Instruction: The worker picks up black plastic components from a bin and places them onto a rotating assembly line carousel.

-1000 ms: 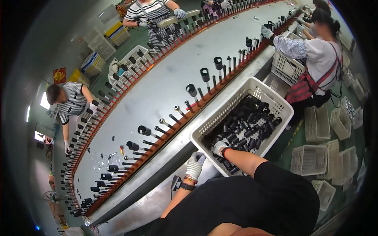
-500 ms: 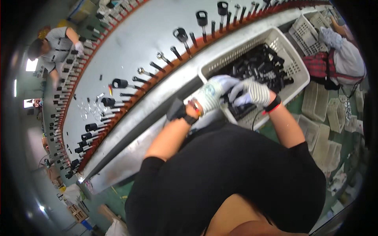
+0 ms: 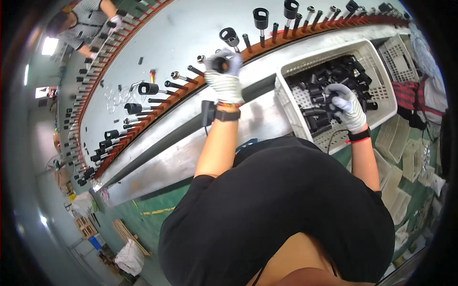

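My left hand, in a striped white glove, is at the orange-brown edge of the conveyor. Its fingers are closed round a black cup-shaped part, slightly smeared by motion. Beside it stand upright black pegs and a metal-tipped rod. My right hand, gloved too, hangs over the pale plastic basket. Its curled fingers grip a small black part, whose shape is mostly hidden. Below and around it, loose black tubular parts fill much of the basket.
The curved conveyor carries black cups on rods along its rim. A co-worker stands across it at far left. Clear plastic loops lie on its surface. More pale baskets stand on the floor at right.
My left hand has moved left and away from the basket to the conveyor edge, with a black cup-shaped part in it. My right hand stays over the basket; the whole view has shifted.
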Available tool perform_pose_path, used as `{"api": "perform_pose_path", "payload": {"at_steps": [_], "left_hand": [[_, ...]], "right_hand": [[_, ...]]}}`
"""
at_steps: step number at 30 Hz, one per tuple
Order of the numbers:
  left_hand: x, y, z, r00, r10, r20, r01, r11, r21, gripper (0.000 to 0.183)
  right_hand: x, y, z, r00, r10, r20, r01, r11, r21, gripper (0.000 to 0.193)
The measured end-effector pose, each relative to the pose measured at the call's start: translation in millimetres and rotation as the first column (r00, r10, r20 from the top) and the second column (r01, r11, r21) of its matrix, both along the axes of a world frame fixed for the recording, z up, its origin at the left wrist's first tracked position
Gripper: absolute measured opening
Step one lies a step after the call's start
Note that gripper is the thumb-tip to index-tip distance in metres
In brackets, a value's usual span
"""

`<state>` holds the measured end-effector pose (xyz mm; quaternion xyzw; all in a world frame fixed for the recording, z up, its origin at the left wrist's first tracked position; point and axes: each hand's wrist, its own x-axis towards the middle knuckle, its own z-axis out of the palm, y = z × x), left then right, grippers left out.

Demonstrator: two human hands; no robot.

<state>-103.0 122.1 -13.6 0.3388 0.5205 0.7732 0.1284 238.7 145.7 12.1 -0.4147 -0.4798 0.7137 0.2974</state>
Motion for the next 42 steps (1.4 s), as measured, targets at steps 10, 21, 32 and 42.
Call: {"api": "perform_pose_path", "payload": {"at_steps": [10,21,32,42], "left_hand": [[-156,0,-39,0.933,0.354,0.057,-0.329,0.909,-0.256,0.029],[-111,-65,-34,0.81,0.554,-0.193,-0.586,0.778,-0.224,0.04],[78,-58,46,0.457,-0.89,-0.003,0.416,0.216,-0.883,0.064],[31,115,-2,0.937,-0.318,0.143,0.338,0.929,-0.15,0.017]], "right_hand": [[-42,-9,-8,0.98,-0.143,-0.139,0.131,0.987,-0.09,0.035],[-71,-13,12,0.892,-0.065,-0.448,0.088,0.996,0.031,0.044],[-88,-61,24,0.932,0.252,0.26,-0.361,0.69,0.627,0.057],[58,118,-120,0.762,-0.261,0.593,-0.025,0.902,0.43,0.034]]}}
